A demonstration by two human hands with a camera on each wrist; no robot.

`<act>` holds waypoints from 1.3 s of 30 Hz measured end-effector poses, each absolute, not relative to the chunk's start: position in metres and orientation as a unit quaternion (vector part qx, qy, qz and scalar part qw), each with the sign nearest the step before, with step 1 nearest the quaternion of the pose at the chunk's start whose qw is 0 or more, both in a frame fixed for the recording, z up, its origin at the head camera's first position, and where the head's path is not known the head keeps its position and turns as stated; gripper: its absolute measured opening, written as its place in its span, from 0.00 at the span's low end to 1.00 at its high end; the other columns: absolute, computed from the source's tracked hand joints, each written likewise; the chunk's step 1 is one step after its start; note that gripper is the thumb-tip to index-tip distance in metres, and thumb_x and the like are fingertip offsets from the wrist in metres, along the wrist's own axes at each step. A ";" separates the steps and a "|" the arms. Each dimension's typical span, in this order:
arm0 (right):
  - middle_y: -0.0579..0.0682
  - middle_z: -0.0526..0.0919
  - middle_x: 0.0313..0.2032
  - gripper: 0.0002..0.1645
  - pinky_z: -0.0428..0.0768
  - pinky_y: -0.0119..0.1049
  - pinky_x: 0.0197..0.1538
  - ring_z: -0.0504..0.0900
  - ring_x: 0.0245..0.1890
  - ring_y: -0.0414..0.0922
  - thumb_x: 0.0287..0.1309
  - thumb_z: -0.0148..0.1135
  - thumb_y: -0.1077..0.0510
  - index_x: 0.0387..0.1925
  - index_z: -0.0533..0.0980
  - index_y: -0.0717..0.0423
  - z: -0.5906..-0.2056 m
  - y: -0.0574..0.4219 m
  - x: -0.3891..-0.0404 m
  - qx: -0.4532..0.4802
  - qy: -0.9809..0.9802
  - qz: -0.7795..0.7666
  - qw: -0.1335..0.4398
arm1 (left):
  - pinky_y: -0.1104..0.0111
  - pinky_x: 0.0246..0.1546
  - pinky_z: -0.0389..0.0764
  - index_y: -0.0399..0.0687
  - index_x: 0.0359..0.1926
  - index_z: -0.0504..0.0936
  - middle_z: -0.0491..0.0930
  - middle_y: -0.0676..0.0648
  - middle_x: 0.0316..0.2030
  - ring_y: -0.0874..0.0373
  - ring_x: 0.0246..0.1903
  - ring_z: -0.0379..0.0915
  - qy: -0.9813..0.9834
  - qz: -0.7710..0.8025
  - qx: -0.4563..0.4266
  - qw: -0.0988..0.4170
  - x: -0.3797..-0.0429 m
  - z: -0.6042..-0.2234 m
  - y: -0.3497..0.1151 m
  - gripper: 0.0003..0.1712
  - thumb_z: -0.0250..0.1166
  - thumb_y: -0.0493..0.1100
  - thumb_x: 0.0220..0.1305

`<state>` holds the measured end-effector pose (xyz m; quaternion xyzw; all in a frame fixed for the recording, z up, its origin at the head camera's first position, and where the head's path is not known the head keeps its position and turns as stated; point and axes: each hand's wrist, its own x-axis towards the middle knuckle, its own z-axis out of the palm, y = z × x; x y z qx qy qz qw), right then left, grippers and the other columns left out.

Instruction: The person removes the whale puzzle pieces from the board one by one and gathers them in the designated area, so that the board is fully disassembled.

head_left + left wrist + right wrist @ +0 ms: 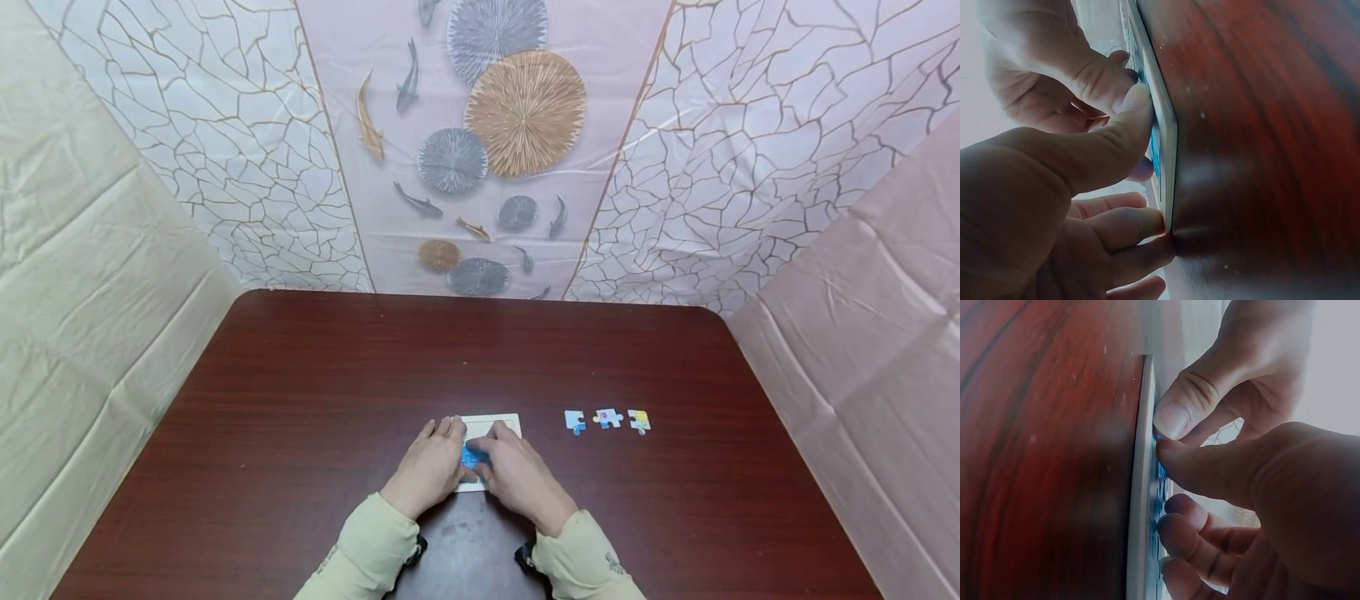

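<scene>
A white-framed jigsaw board (491, 422) lies flat near the front of the table, with blue puzzle pieces (471, 457) in it. My left hand (426, 468) holds its left side, fingers along the outer edge and thumb (1135, 106) on the near rim. Over the board, my right hand (519, 477) has its thumb (1191, 461) and bent fingertips down on a blue piece. Both thumbs nearly meet at the near side. The hands hide much of the board, and the outline of the piece under the right fingers is hidden.
Right of the board, three loose puzzle pieces lie in a row: a white and blue one (573, 419), a pale one with a red mark (608, 417) and a yellow one (640, 419). Patterned cloth (480, 192) hangs behind the dark red table (337, 367).
</scene>
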<state>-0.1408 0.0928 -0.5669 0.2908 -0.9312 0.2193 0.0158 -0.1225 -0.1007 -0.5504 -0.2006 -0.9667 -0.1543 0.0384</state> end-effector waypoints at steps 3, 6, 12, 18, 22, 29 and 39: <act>0.40 0.77 0.42 0.21 0.77 0.28 0.39 0.74 0.36 0.34 0.69 0.74 0.59 0.61 0.90 0.48 -0.568 0.091 -0.142 0.293 -0.932 0.212 0.014 | 0.43 0.77 0.80 0.28 0.67 0.77 0.86 0.28 0.64 0.37 0.71 0.83 -0.966 -0.155 -0.202 0.037 -0.123 -0.550 -0.101 0.48 0.87 0.54 0.58; 0.40 0.77 0.41 0.21 0.77 0.27 0.39 0.73 0.36 0.34 0.67 0.74 0.60 0.61 0.90 0.46 -0.568 0.091 -0.142 0.301 -0.930 0.210 0.022 | 0.43 0.77 0.80 0.28 0.68 0.77 0.86 0.28 0.64 0.37 0.71 0.83 -0.966 -0.156 -0.202 0.037 -0.123 -0.551 -0.101 0.48 0.87 0.54 0.58; 0.39 0.74 0.36 0.19 0.74 0.26 0.35 0.71 0.32 0.34 0.62 0.75 0.63 0.52 0.93 0.42 -0.570 0.089 -0.142 0.324 -0.919 0.218 0.057 | 0.44 0.76 0.82 0.28 0.67 0.77 0.87 0.29 0.63 0.37 0.69 0.84 -0.965 -0.149 -0.209 0.053 -0.123 -0.551 -0.101 0.48 0.88 0.54 0.58; 0.40 0.75 0.37 0.19 0.79 0.28 0.36 0.72 0.32 0.35 0.63 0.76 0.63 0.55 0.92 0.48 -0.567 0.086 -0.141 0.315 -0.922 0.220 0.054 | 0.44 0.77 0.81 0.28 0.68 0.76 0.86 0.29 0.65 0.37 0.70 0.84 -0.966 -0.155 -0.205 0.041 -0.122 -0.548 -0.101 0.47 0.87 0.51 0.59; 0.43 0.76 0.38 0.23 0.82 0.32 0.38 0.73 0.33 0.37 0.66 0.76 0.62 0.62 0.88 0.54 -0.562 0.083 -0.138 0.297 -0.929 0.219 0.035 | 0.44 0.78 0.79 0.27 0.69 0.75 0.86 0.28 0.66 0.37 0.72 0.83 -0.967 -0.159 -0.199 0.022 -0.121 -0.544 -0.101 0.45 0.86 0.47 0.62; 0.44 0.77 0.40 0.21 0.85 0.35 0.40 0.75 0.34 0.39 0.66 0.74 0.63 0.60 0.89 0.55 -0.562 0.082 -0.138 0.290 -0.931 0.219 0.027 | 0.45 0.77 0.80 0.29 0.68 0.76 0.86 0.30 0.65 0.39 0.71 0.83 -0.969 -0.144 -0.201 0.030 -0.121 -0.546 -0.101 0.42 0.85 0.46 0.62; 0.44 0.78 0.40 0.20 0.88 0.37 0.45 0.77 0.36 0.39 0.66 0.76 0.62 0.59 0.88 0.55 -0.561 0.081 -0.140 0.284 -0.929 0.239 0.010 | 0.45 0.79 0.79 0.28 0.69 0.76 0.86 0.29 0.66 0.38 0.72 0.82 -0.967 -0.157 -0.197 0.022 -0.120 -0.544 -0.101 0.42 0.85 0.45 0.63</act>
